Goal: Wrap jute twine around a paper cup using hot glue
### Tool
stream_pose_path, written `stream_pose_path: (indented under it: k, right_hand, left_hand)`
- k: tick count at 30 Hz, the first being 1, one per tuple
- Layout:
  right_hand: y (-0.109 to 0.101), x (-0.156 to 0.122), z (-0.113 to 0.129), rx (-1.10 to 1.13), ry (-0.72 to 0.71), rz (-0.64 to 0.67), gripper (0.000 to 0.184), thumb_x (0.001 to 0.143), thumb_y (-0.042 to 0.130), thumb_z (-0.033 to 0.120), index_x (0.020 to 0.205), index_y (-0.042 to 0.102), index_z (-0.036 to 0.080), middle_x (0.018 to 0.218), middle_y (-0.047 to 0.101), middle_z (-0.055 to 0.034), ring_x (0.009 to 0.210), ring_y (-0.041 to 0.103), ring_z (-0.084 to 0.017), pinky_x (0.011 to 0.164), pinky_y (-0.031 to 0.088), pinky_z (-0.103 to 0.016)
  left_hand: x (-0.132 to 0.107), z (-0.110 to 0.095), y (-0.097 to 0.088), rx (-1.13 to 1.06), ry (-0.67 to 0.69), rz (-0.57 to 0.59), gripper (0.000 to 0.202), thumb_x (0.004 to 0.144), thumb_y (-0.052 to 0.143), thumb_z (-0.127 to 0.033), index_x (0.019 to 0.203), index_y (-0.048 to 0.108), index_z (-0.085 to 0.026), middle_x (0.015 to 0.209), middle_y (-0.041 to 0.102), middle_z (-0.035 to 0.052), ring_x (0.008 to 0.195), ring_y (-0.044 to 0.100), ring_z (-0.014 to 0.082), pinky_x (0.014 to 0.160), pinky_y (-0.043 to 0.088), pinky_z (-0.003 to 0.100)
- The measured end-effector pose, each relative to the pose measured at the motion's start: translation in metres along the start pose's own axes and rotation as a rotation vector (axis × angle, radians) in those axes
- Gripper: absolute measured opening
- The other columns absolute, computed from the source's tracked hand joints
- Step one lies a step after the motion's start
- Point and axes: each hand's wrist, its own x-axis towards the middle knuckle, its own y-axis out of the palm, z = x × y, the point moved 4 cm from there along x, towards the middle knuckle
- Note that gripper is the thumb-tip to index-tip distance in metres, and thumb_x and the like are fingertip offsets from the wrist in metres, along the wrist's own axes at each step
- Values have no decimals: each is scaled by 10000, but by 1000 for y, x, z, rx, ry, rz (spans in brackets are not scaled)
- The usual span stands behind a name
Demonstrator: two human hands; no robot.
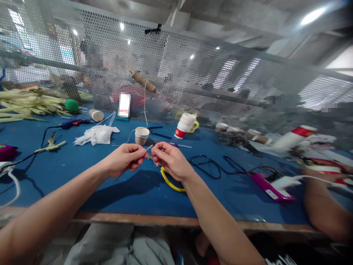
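Both hands are held up over the blue table (68, 173), just in front of the body. A thin pale strip (149, 148) is pinched between them: the left hand (125, 159) is closed on one end with thumb and forefinger, and the right hand (171, 161) is closed on the other. The fingertips are nearly touching.

Yellow-handled scissors (170, 183) are seen on the table directly under the right hand, partly hidden by it. A small twine-wrapped cup (141, 135) is set just beyond the hands, and twine is run up from it to a spool (143, 81) hung on the mesh panel (220, 73).

- Cup stack (186, 125), red and white with a yellow handle, is right of the small cup. Its print is too small to read.
- White wad (97, 134) and glue gun (74, 123) are placed to the left.
- Green ball (71, 105) and leaves (24, 103) are at the far left.
- Black cable (211, 166) and a pink tool (268, 186) are laid to the right.
- A co-worker's arm (322, 206) is rested on the table edge at right.
- The card (124, 105) by the mesh is blurred, so nothing on it can be read.
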Motion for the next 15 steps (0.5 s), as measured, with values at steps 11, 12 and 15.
stream_pose_path:
  k: [11, 12, 15]
  right_hand:
    - [-9, 6, 1, -219, -97, -59, 274, 669, 683, 325, 865, 563, 175, 735, 566, 11, 592, 531, -87, 524, 434, -225]
    - [-8, 6, 2, -181, -124, -28, 307, 673, 681, 311, 929, 568, 185, 795, 572, 2, 640, 544, -93, 556, 448, -232]
    - [-4, 4, 4, -146, -169, 34, 243, 734, 625, 322, 935, 598, 187, 823, 584, -13, 672, 555, -98, 590, 454, -244]
  left_hand:
    - [-1, 4, 7, -181, -121, 102, 251, 709, 667, -319, 698, 589, -80, 491, 446, -40, 365, 316, 12, 368, 192, 161]
    - [-1, 4, 7, -196, -134, 107, 247, 711, 666, -314, 698, 589, -80, 493, 449, -37, 364, 316, 13, 366, 188, 161]
    - [0, 6, 8, -220, -166, 124, 238, 710, 669, -302, 697, 587, -79, 495, 456, -33, 356, 311, 11, 361, 172, 160]
